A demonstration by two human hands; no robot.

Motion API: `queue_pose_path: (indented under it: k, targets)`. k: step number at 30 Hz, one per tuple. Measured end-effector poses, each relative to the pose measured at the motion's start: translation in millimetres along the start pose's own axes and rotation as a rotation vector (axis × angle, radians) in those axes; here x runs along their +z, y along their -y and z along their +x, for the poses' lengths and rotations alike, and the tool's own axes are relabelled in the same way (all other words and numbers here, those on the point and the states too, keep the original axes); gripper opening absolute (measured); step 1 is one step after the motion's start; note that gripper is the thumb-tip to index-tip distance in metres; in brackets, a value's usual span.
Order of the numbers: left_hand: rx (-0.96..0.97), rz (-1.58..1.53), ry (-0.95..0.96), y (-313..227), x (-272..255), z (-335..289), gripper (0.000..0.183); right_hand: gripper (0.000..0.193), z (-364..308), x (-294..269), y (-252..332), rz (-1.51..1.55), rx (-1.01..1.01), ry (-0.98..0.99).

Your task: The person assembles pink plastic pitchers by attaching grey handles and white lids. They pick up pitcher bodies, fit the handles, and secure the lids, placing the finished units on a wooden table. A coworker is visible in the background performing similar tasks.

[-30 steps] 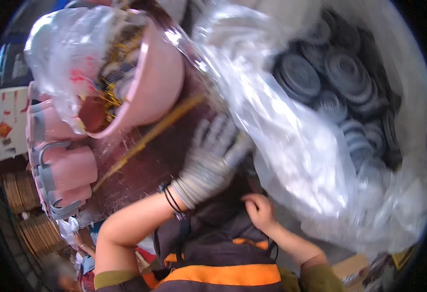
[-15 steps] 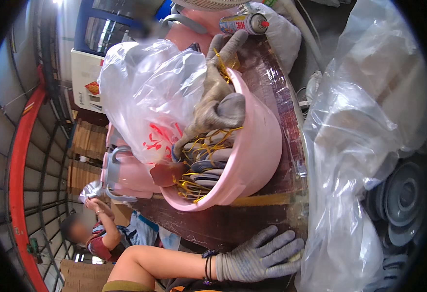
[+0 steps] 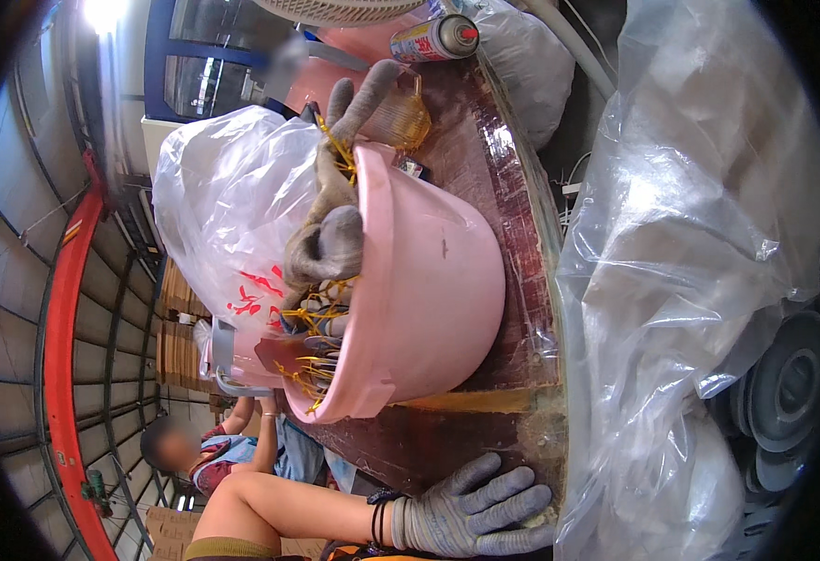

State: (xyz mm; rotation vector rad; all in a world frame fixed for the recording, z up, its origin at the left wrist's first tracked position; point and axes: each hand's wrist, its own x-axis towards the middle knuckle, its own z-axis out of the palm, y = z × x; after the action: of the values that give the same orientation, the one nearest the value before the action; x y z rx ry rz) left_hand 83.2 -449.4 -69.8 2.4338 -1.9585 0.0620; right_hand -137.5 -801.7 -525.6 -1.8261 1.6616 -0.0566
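Note:
My left hand (image 3: 471, 512), in a grey knitted work glove, lies on the table edge with its fingers spread. Nothing is held in it, and a dark bracelet circles the wrist. Past it stands a pink bucket (image 3: 438, 271) packed with grey work gloves (image 3: 326, 323) that carry yellow ties. One loose brown-grey glove (image 3: 335, 187) is draped over the bucket's rim, with a yellow tie round it. Behind it bulges a clear plastic bag (image 3: 232, 178) with red marks. My right hand does not show.
A spray can (image 3: 436, 39), an amber glass jug (image 3: 401, 117) and a fan (image 3: 335, 7) are at the top of the table (image 3: 513, 206). Plastic sheeting (image 3: 653, 280) and grey discs (image 3: 789, 374) fill the right side. Another person (image 3: 232, 458) works at lower left.
The view has turned, so the bucket, bag and spray can appear farther left. My left hand stays spread at the table edge. The other person's raised arms have come down.

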Motion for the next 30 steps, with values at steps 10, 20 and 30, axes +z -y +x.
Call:
queue_pose_path:
  k: [10, 20, 30]
  targets:
    - [-0.076, -0.157, 0.049, -7.2, -3.5, -9.5, 0.051, 0.035, -337.0, 10.7, 129.8, 0.611, -0.389, 0.320]
    - [-0.138, -0.482, -0.222, -3.9, -2.9, -30.6, 0.067, 0.035, -455.4, -191.9, 72.7, 0.535, -0.944, -0.122]
    - [0.162, -0.007, 0.169, -94.2, 47.1, 24.7, 0.017, 0.064, -350.1, -338.4, 251.7, 0.101, -0.901, -0.747]
